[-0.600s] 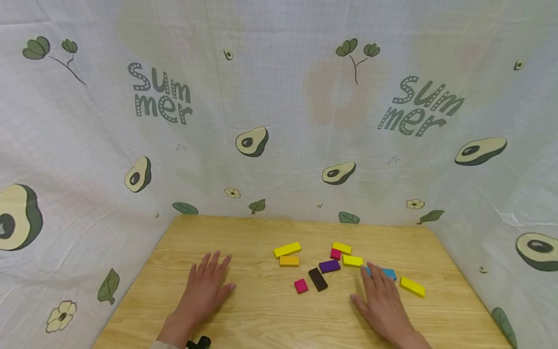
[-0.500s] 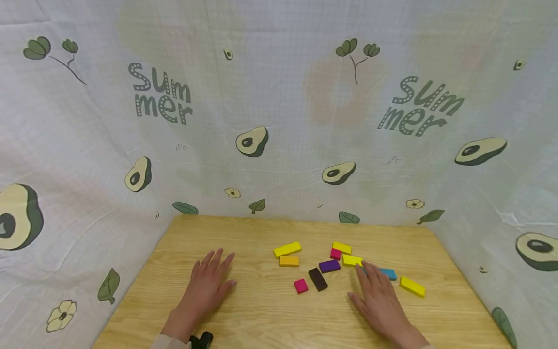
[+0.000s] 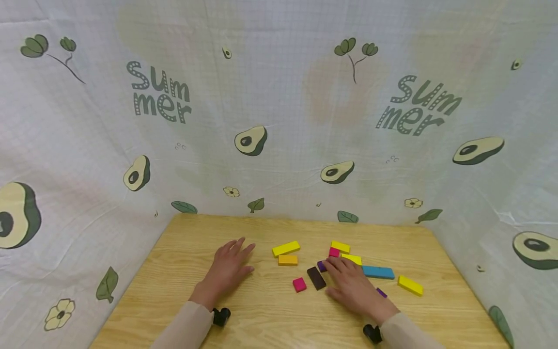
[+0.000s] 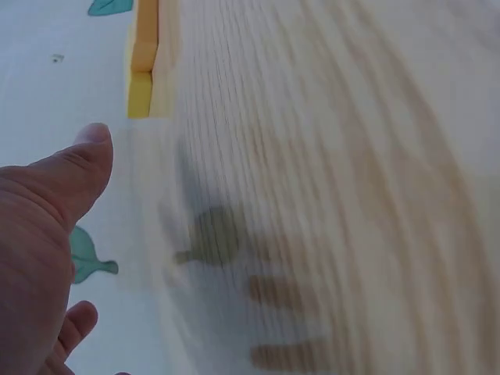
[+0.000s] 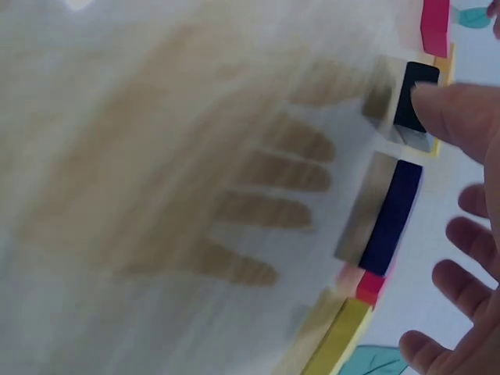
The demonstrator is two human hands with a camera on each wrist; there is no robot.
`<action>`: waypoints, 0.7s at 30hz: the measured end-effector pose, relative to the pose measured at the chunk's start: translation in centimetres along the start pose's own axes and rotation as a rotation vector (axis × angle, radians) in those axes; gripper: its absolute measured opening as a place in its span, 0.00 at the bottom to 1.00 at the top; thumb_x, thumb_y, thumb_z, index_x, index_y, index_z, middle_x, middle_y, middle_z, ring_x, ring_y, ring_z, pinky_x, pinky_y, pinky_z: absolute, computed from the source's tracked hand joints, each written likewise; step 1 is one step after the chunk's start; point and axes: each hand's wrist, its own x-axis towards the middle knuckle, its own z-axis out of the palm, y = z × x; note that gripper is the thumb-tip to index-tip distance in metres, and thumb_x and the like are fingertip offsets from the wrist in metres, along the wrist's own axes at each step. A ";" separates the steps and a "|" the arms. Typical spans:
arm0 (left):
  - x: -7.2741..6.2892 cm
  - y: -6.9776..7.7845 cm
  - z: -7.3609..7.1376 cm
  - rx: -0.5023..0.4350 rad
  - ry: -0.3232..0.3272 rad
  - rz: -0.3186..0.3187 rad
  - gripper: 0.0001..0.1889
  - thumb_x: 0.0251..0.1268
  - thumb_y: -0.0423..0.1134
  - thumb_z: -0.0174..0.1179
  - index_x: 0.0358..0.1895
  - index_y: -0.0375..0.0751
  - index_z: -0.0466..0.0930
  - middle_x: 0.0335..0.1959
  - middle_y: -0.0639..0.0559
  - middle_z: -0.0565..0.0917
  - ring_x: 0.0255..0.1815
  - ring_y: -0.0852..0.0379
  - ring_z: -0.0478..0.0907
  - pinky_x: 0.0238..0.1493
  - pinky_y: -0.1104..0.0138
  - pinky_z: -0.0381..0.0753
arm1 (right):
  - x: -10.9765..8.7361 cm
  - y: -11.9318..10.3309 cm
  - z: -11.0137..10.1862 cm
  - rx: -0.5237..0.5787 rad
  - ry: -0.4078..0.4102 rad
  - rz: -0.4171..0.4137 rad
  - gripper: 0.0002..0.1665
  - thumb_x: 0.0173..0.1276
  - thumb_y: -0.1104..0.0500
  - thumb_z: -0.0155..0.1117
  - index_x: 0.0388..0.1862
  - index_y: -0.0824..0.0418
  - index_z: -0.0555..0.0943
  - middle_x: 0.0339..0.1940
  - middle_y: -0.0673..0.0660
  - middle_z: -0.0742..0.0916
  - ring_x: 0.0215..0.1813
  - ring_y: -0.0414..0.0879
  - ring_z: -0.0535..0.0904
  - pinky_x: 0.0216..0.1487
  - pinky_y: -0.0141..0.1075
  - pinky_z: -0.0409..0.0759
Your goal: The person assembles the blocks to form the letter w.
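Observation:
My right hand reaches over the loose coloured blocks with its fingers apart and nothing held. Its fingertips overlap the purple block in the head view, hiding most of it. Beside the thumb lies a dark brown block; in the right wrist view the thumb overlaps that dark block, and the purple block lies opposite the spread fingers. My left hand is left of the group, fingers loosely extended. An orange block and a long yellow block are the pieces nearest to it.
A pink cube lies in front, another pink cube among yellow blocks behind. A blue block and a yellow block lie to the right. A purple piece shows beside the right wrist. Printed cloth encloses the wooden table.
My right hand has moved left from the blue block to the purple one, uncovering the blue block and a purple piece by the wrist. My left hand has shifted right, toward the blocks.

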 end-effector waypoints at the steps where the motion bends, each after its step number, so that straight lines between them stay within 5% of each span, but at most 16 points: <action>1: 0.4 0.2 0.2 0.004 -0.013 0.000 0.34 0.74 0.54 0.65 0.80 0.53 0.69 0.81 0.38 0.67 0.78 0.32 0.64 0.77 0.35 0.61 | 0.3 0.0 0.0 0.001 -0.015 -0.015 0.40 0.73 0.46 0.72 0.78 0.61 0.73 0.75 0.60 0.77 0.75 0.62 0.71 0.75 0.64 0.68; 11: 2.8 2.0 1.1 -0.012 -0.087 0.027 0.34 0.76 0.56 0.63 0.81 0.53 0.68 0.79 0.39 0.67 0.77 0.33 0.63 0.78 0.38 0.60 | 2.3 0.0 0.3 0.012 -0.101 -0.101 0.33 0.74 0.48 0.68 0.75 0.54 0.78 0.69 0.55 0.80 0.68 0.55 0.72 0.73 0.63 0.68; 21: 3.5 2.9 1.5 0.009 -0.101 0.036 0.34 0.76 0.57 0.63 0.81 0.54 0.68 0.79 0.40 0.68 0.77 0.34 0.64 0.77 0.39 0.61 | 3.6 0.4 0.5 0.023 -0.166 -0.099 0.30 0.72 0.50 0.69 0.71 0.54 0.80 0.67 0.56 0.81 0.65 0.55 0.73 0.70 0.62 0.69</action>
